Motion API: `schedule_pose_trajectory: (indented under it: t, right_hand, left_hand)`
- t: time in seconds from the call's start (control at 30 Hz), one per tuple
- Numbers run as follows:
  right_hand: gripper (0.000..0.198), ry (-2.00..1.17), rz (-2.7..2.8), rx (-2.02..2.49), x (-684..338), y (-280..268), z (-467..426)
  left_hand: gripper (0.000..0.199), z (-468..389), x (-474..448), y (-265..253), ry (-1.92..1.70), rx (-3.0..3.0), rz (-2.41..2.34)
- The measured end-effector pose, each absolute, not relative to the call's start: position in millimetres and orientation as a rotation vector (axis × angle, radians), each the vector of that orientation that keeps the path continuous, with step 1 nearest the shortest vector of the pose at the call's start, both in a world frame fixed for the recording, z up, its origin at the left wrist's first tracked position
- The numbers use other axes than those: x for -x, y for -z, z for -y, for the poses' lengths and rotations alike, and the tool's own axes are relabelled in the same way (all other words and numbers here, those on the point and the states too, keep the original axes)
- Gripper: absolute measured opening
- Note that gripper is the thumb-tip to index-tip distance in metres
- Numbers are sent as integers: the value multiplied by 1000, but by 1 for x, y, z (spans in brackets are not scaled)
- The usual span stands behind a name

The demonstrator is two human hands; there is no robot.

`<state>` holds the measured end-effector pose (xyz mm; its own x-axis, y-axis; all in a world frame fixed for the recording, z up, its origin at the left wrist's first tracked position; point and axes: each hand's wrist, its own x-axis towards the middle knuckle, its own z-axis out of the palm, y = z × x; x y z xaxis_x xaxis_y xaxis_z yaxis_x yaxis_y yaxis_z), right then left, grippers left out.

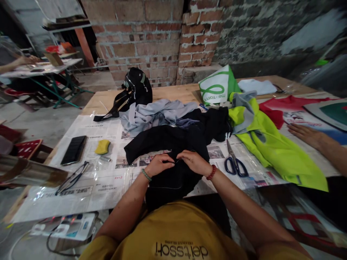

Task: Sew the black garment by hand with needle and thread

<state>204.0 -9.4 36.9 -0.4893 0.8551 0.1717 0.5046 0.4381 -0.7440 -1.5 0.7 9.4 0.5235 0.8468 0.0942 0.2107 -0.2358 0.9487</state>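
A black garment (168, 180) lies bunched at the table's front edge and hangs over my lap. My left hand (159, 164), with a green bead bracelet at the wrist, pinches its fabric. Close beside it, my right hand (193, 162), wearing a red bead bracelet, also has thumb and fingers pinched together on the black cloth. Something thin and pale shows between the fingertips, too small to make out. Dark-handled scissors (235, 162) lie right of my right hand, blades pointing away. Light grey cloth (158, 115) is heaped beyond the black garment.
On the newspaper-covered table (101, 195) are a phone (73, 150), a yellow sponge (102, 146) and glasses (72, 177). Behind stand a black bag (138, 86) and a green-white bag (219, 86). A neon garment (282, 155) lies right, near another person's hand (306, 135).
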Motion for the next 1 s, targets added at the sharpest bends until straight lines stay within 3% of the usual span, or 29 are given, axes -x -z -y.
schedule_pose_trajectory:
  t: [0.1,0.2,0.4,1.0]
  right_hand:
    - [17,-1189,1891,1204,-203,-43,7]
    - [27,-1496,1618,1203,-202,-48,6]
    - [29,-1813,1312,1166,-194,-43,6]
    - [32,-1584,1398,1322,-180,-28,10]
  left_hand:
    - [15,0,1,-13,-726,-1766,-845]
    - [16,1,1,-15,-689,-1787,-792]
    - [18,3,2,-14,-652,-1769,-695]
    - [13,6,-4,-16,-790,-1879,-817]
